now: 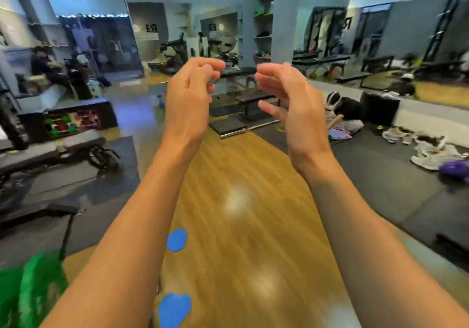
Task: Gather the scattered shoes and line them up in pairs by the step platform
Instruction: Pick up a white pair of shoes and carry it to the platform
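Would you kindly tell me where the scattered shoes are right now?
In the head view, the shoes lie at the far right on the black mat, just left of a purple ball near the mirrored wall.

Gym floor, both hands raised mid-view.
Left hand (189, 99) and right hand (286, 94) side by side, apart, before the benches (245, 97). Shoes (429, 160) scattered on the mat (375, 180) at right, ball (454, 169) just beside them, box (379, 109) behind; rack (71, 122) at left.
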The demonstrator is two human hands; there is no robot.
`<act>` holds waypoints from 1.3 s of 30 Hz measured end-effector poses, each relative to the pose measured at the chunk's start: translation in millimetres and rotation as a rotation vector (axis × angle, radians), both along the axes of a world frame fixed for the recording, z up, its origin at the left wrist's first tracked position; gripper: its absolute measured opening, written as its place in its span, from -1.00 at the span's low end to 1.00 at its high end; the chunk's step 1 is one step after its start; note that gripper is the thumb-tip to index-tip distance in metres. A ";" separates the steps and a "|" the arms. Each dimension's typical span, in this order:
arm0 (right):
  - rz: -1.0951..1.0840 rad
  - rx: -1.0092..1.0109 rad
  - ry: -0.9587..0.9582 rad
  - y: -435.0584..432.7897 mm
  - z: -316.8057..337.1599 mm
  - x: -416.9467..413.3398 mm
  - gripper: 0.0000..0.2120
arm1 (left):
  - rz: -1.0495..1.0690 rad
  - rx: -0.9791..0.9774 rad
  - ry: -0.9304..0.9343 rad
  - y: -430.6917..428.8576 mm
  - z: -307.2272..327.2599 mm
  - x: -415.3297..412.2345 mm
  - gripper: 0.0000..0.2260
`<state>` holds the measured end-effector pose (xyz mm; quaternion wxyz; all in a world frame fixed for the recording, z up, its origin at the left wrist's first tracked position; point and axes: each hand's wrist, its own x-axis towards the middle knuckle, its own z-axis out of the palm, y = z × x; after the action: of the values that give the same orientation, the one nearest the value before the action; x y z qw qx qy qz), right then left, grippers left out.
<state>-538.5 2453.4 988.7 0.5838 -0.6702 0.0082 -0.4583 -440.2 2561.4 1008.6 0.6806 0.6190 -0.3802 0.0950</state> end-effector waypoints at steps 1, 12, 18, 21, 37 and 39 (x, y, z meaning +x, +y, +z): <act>-0.050 0.004 -0.002 -21.2 -0.9 1.2 -0.64 | -0.056 0.008 0.008 -28.7 -2.7 6.9 -0.76; -0.489 0.010 0.025 -285.5 -30.1 -16.1 -0.67 | -0.504 0.033 0.073 -344.8 -40.8 28.9 -0.77; -0.573 -0.021 0.074 -435.7 -24.3 -3.9 -0.67 | -0.564 0.077 0.071 -502.6 -38.2 43.7 -0.77; -0.596 -0.008 0.097 -502.0 -26.7 11.5 -0.65 | -0.567 0.106 0.049 -572.5 -38.8 58.9 -0.77; -0.904 0.025 0.166 -884.7 -29.9 90.8 -0.70 | -0.857 0.114 0.035 -1010.8 -39.8 163.8 -0.77; -0.946 0.034 0.171 -931.6 -34.6 90.0 -0.71 | -0.882 0.131 0.029 -1062.4 -45.5 165.4 -0.77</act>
<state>-448.5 1521.8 954.1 0.3193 -0.6186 0.3676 -0.6167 -274.8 1499.0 963.1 0.6207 0.4407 -0.6036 -0.2372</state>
